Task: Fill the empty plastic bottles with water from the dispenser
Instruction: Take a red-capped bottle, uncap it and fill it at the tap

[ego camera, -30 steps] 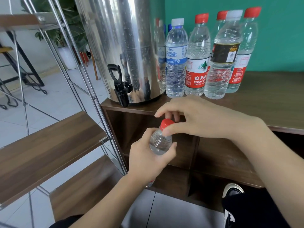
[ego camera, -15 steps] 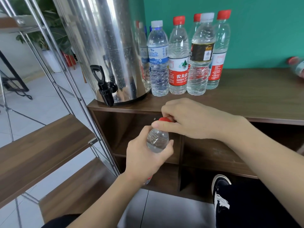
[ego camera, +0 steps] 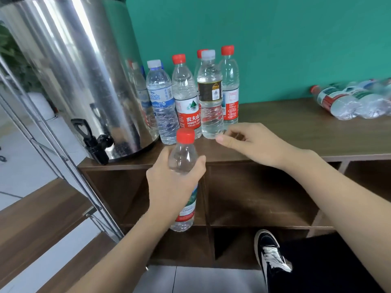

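Teal wall point(ego camera: 296, 39) behind a dark brown wooden cabinet top point(ego camera: 296, 132) with open cubbies below. Largest item: tall cylindrical stainless-steel water dispenser point(ego camera: 80, 70) at the cabinet's left end, its black spigot with lever handle point(ego camera: 93, 140) overhanging the front edge. Just right of it, upright cluster of clear plastic bottles point(ego camera: 190, 96), capped red or white, standing close together near the wall; water level in them hard to read. Far right of the top: several clear bottles lying on their sides point(ego camera: 349, 100), blurred. Left hand point(ego camera: 171, 180) grips a clear plastic bottle with red screw cap point(ego camera: 183, 157) around its upper body, fingers and thumb curled round it; bottle held upright in front of the cabinet edge, cap on, just below the standing cluster, to the right of the spigot. Right hand point(ego camera: 251, 142) hovers over the front of the cabinet top, just beside the cluster, holding nothing; fingers loosely curled, thumb extended toward the held bottle, clear of its cap. Black sneaker with white laces point(ego camera: 270, 252) on the floor below.
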Available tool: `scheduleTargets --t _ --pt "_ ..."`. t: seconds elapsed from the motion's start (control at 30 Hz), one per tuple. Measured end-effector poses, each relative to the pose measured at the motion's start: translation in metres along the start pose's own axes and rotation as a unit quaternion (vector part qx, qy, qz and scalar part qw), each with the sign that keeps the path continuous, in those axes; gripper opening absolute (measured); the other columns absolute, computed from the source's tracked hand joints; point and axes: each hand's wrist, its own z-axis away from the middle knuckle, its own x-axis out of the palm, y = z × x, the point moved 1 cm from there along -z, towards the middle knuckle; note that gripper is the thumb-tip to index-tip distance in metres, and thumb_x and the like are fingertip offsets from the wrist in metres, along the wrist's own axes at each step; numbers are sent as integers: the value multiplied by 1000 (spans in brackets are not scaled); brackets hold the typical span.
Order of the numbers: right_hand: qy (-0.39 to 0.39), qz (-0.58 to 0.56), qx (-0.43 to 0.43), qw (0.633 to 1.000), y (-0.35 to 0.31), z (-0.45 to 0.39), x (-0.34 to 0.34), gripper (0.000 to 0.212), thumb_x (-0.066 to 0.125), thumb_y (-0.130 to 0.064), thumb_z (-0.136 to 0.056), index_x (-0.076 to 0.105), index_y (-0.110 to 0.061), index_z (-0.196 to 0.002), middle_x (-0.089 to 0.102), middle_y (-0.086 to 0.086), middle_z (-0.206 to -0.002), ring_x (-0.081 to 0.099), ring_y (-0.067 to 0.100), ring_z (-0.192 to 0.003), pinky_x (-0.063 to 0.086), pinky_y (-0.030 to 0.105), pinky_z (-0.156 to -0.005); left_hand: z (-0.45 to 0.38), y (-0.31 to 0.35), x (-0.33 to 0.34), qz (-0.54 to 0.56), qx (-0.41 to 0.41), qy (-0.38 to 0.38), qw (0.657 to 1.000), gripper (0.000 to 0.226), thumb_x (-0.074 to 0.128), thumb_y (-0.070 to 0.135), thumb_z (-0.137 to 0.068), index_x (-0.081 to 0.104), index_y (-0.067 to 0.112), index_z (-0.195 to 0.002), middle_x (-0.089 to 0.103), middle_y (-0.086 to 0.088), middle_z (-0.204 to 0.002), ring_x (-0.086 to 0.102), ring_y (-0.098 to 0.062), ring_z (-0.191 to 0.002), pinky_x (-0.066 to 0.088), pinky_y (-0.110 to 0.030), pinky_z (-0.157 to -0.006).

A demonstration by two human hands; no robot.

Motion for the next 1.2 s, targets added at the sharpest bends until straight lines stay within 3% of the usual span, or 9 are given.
scheduleTargets --t 0.3,0.43,0.63,0.8,0.9,0.97,1.07,1.13,1.2 --pt "-5 144 86 986 74 23 -26 32 60 -58 -92 69 -29 -100 61 -8 -101 58 12 -98 49 34 -92 -64 93 53 118 67 9 991 19 83 37 -86 67 32 -95 69 32 -78 65 12 -81 44 -3 -70" --pt "8 132 93 987 85 34 -34 36 56 -68 -85 66 -37 -101 63 -10 -108 59 12 -104 49 37 -100 -75 98 94 143 58 -11 988 22 83 37 -85 66 30 -98 71 30 -83 67 10 -80 47 -14 -74" --pt "15 115 93 989 93 41 -39 42 66 -59 -87 69 -27 -113 64 -9 -115 56 9 -108 46 30 -100 -88 99 133 176 35 -13 984 31 82 42 -84 65 29 -107 73 15 -97 68 1 -89 54 -31 -88" --pt "23 82 111 990 87 32 -33 64 70 -62 -84 60 -22 -133 62 -7 -128 56 9 -115 45 27 -100 -90 88 135 121 53 -67 989 48 83 46 -80 57 30 -117 71 13 -106 70 -6 -98 58 -41 -94" --pt "23 53 116 992 80 25 -25 71 71 -69 -79 58 -26 -134 63 -9 -128 58 9 -118 47 34 -104 -79 61 118 62 89 -111 988 57 81 51 -84 53 29 -130 70 19 -116 67 3 -106 56 -30 -94" --pt "21 39 116 992 77 22 -20 71 72 -71 -76 59 -29 -131 64 -11 -127 58 8 -117 48 35 -104 -69 32 99 -22 151 -96 984 56 71 56 -92 55 27 -136 68 16 -126 64 1 -115 52 -25 -96" --pt "19 32 118 992 73 16 -15 77 73 -73 -73 59 -27 -133 65 -9 -130 59 11 -118 48 37 -104 -62 -15 74 -209 222 -54 951 39 60 49 -100 68 17 -120 74 1 -117 69 -20 -109 53 -37 -91" --pt "16 25 124 992 72 12 -11 82 72 -77 -70 58 -28 -135 64 -8 -132 58 13 -120 47 40 -106 -63 -33 69 -320 202 -67 923 34 61 47 -99 73 16 -106 75 -4 -106 68 -28 -103 51 -44 -90" --pt "20 38 134 990 73 6 -7 82 68 -80 -71 59 -28 -134 64 -6 -130 57 15 -119 47 44 -105 -65 -38 68 -354 174 -76 916 35 63 50 -97 74 18 -105 75 -3 -105 67 -27 -103 49 -43 -91"
